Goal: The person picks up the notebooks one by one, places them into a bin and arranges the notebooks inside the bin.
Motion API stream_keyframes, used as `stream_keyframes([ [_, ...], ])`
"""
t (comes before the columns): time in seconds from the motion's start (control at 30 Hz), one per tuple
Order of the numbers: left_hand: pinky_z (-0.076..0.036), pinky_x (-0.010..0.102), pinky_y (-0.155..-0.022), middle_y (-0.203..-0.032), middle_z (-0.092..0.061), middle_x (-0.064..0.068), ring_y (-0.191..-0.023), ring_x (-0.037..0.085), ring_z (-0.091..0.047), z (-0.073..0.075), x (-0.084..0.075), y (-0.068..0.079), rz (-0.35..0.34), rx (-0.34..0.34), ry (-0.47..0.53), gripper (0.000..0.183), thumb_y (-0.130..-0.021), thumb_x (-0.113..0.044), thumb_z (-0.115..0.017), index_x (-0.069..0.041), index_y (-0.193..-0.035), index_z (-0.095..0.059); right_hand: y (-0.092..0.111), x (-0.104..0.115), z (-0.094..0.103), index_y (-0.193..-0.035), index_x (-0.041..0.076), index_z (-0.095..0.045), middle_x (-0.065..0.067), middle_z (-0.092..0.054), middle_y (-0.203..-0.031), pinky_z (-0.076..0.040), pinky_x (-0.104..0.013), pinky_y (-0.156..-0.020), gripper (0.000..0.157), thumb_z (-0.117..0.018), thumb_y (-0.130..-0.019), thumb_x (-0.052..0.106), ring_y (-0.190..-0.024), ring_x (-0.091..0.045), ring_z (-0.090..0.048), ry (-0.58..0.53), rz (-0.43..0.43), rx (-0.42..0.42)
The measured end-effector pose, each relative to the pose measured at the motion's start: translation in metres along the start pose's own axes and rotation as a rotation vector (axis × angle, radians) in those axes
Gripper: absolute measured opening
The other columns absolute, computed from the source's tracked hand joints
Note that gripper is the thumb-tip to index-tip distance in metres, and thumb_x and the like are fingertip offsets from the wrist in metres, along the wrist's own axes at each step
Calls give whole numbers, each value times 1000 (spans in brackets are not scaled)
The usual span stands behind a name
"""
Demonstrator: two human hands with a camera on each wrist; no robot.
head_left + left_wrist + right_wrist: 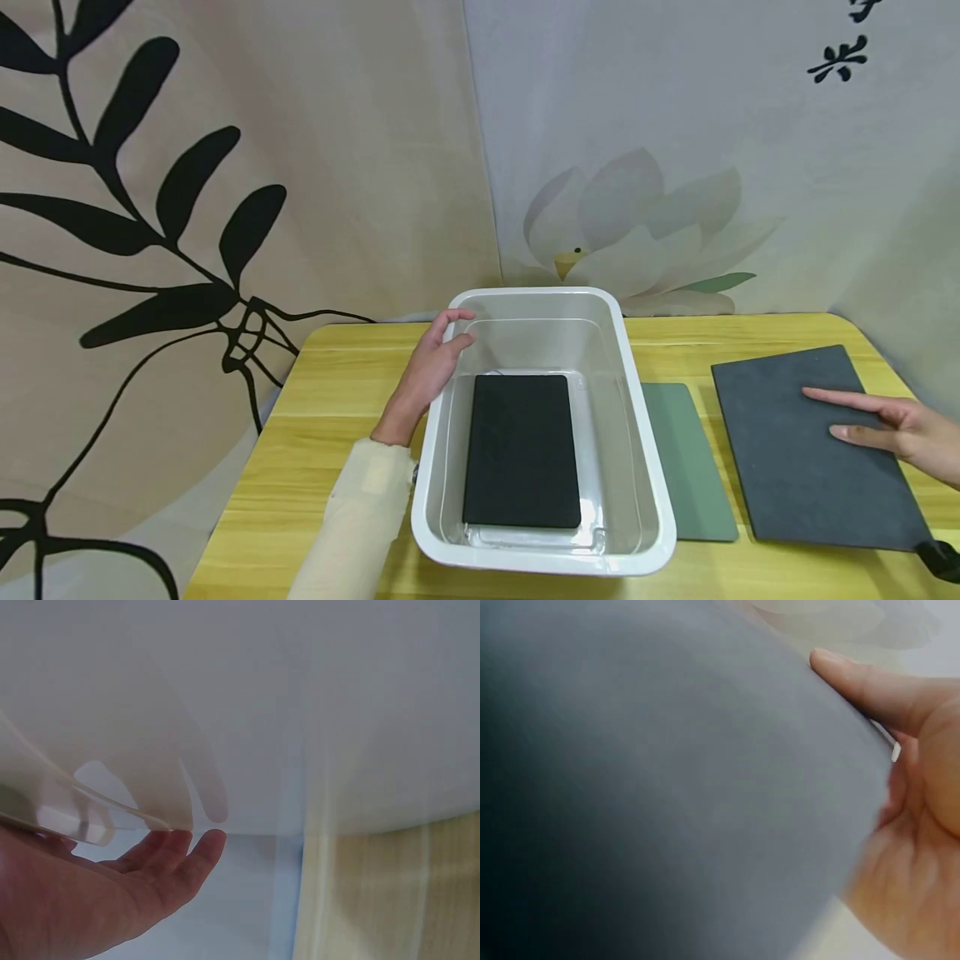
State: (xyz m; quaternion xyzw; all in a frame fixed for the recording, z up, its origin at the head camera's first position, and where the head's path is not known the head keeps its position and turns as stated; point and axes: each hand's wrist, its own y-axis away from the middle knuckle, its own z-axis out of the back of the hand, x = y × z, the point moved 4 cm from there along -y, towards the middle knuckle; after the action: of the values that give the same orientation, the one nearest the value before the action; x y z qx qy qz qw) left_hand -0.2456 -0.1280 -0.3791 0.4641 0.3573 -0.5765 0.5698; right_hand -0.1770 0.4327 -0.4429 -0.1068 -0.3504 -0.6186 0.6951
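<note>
A deep white plastic basin (545,565) stands in the middle of the table. My left hand (435,367) grips its left rim near the far corner, thumb and forefinger over the edge. In the left wrist view, the other fingers (202,859) curl up against the basin's glossy outer wall (247,712). A black notebook (522,450) lies flat on the basin floor. On the right, my right hand (903,429) holds a large dark grey notebook (802,467) by its right side, tilted. The right wrist view shows the thumb (855,679) along the notebook's edge, the other fingers partly hidden behind.
Between the basin and the dark grey notebook, a green notebook (686,467) lies on the yellow wood-grain table (360,375), its left part hidden by the basin. Behind the table hangs a pale cloth (360,167) printed with dark leaves and a flower.
</note>
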Motion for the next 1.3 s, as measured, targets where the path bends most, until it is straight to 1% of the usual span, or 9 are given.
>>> stream_keyframes([
  [0.3, -34, 56, -104, -151, -38, 0, -133, 29, -38, 1, -1, -2, -23, -11, 1, 31, -101, -29, -49, -25, -132, -54, 0, 0, 6, -155, 12, -32, -45, -33, -142, -52, -19, -73, 69, -64, -96, 23, -90, 21, -52, 1, 24, -62],
  [0.57, -39, 54, -99, -150, -38, 0, -129, 30, -41, 0, -1, -1, -2, 2, 12, 32, -101, -32, -50, -27, -132, -53, 1, 1, 7, -157, 17, -28, -45, -39, -139, -55, -24, -70, 66, -60, -99, 19, -84, 3, -67, -40, 14, -105],
  [0.67, -40, 54, -97, -150, -38, 1, -128, 30, -42, 0, -1, 0, 5, 8, 11, 33, -101, -33, -49, -28, -133, -52, 2, 2, 7, -157, 18, -28, -7, -65, -125, -57, -29, -70, 65, -59, -100, 16, -84, -4, -70, -105, 28, -108],
  [0.73, -41, 54, -97, -150, -38, 1, -127, 30, -43, 0, -1, 0, 3, 7, 9, 33, -101, -33, -49, -27, -133, -52, 3, 2, 7, -157, 19, -29, 24, -57, -117, -57, -31, -70, 64, -59, -100, 16, -84, -5, -70, -137, 41, -113],
  [0.8, -40, 53, -98, -150, -38, 0, -128, 30, -42, 0, -1, 0, 0, 5, 9, 33, -101, -33, -50, -27, -133, -52, 4, 2, 8, -156, 20, -30, 41, -40, -111, -57, -31, -71, 64, -59, -99, 15, -85, -3, -69, -150, 45, -118],
  [0.87, -39, 53, -99, -150, -38, -1, -129, 30, -41, 0, -1, 0, -8, -1, 7, 33, -100, -33, -50, -26, -133, -53, 4, 3, 8, -156, 20, -31, 36, -47, -115, -57, -29, -71, 64, -60, -99, 16, -86, 1, -68, -127, 51, -129],
  [1.0, -38, 53, -100, -151, -37, -1, -130, 30, -40, 0, 0, 0, -10, -4, 6, 33, -100, -34, -50, -27, -133, -53, 5, 4, 9, -156, 20, -30, 11, -63, -121, -56, -29, -67, 64, -59, -99, 14, -83, 0, -68, -113, 53, -146],
  [1.13, -39, 53, -99, -151, -37, -1, -130, 30, -41, 0, 1, 0, -8, 4, 8, 33, -101, -33, -49, -27, -133, -52, 7, 5, 12, -156, 22, -32, 31, -58, -106, -55, -29, -63, 63, -58, -99, 11, -80, -2, -70, -137, 65, -179],
  [1.3, -38, 54, -100, -151, -37, 0, -130, 30, -41, -1, 1, 0, -9, 9, 11, 33, -101, -34, -49, -27, -134, -52, 7, 7, 13, -155, 23, -34, 36, -55, -103, -57, -30, -64, 62, -58, -99, 9, -79, -3, -70, -176, 81, -206],
])
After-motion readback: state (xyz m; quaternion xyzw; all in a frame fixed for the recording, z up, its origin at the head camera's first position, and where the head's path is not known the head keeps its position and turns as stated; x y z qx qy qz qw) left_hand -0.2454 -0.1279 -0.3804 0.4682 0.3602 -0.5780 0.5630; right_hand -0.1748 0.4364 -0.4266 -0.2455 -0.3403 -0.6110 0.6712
